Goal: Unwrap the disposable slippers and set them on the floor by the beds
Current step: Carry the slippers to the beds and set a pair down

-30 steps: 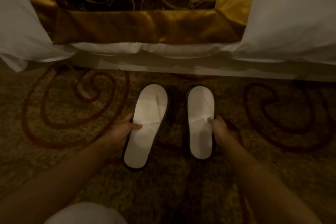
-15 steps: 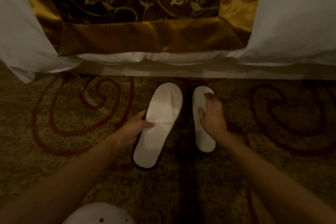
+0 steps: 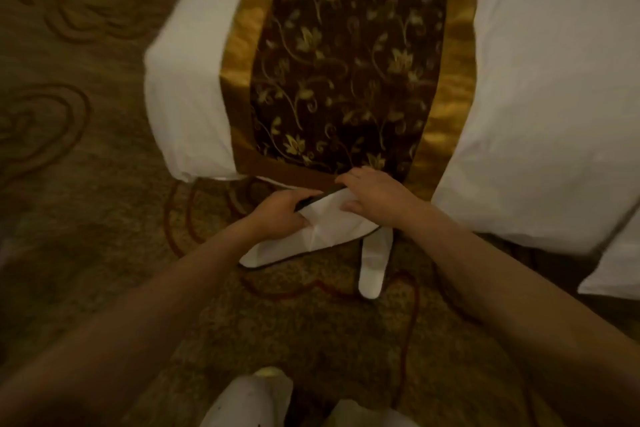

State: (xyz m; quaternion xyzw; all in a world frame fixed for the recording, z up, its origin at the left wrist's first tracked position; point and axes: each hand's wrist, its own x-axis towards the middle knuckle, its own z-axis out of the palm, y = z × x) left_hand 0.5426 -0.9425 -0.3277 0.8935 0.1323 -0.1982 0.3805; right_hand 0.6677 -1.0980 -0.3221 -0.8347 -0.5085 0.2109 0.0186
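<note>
Left grip (image 3: 277, 215), right grip (image 3: 374, 198) on part-hidden slipper (image 3: 322, 236)

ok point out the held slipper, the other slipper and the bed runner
held slipper (image 3: 320, 236): head view, on its creased white insole
other slipper (image 3: 372, 269): head view, on its white lower end
bed runner (image 3: 346, 73): head view, on its dark floral middle

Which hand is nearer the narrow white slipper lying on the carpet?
Right. The right hand is just beyond the white slipper; the left hand sits farther to its left.
</note>
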